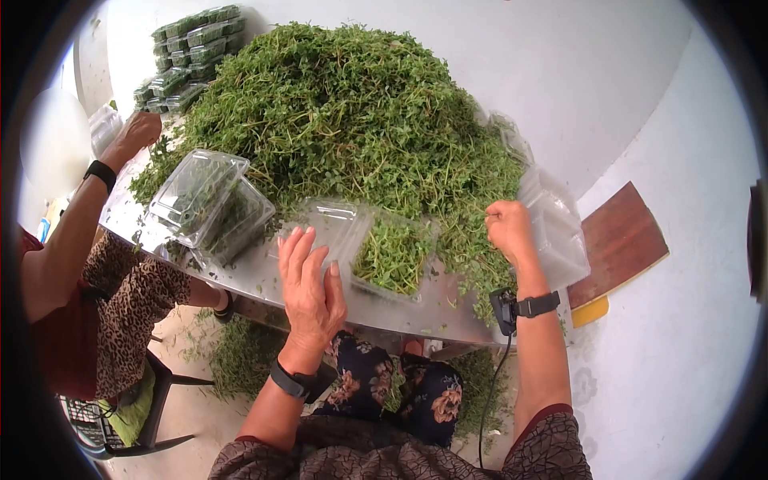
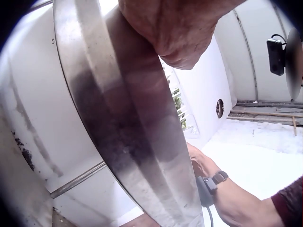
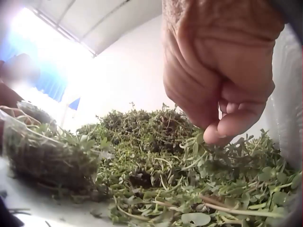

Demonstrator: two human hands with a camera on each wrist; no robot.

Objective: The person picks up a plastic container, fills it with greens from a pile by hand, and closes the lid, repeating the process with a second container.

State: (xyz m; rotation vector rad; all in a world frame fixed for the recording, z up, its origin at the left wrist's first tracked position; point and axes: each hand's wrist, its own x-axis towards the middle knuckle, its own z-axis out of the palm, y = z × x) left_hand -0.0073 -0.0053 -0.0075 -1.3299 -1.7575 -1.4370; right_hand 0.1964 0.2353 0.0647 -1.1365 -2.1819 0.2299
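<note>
Greens point(image 1: 328, 120) in the head view are heaped along the table point(image 1: 436, 308); the open box point(image 1: 388, 293) sits nearer the person, perhaps for easy reach. Beside it, the left hand point(image 1: 310, 288) has nearly straight fingers. The left wrist view hides these fingers. In the right wrist view, the right hand point(image 3: 222, 71) pinches a sprig point(image 3: 195, 144), probably for separating it; its long axis is unclear, surrounding stems point many ways.

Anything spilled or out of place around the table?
Yes, spillage: loose greens lie on the floor under the table, and a sprig rests on the floral trousers. Odd because the main pile is on the tabletop.
</note>
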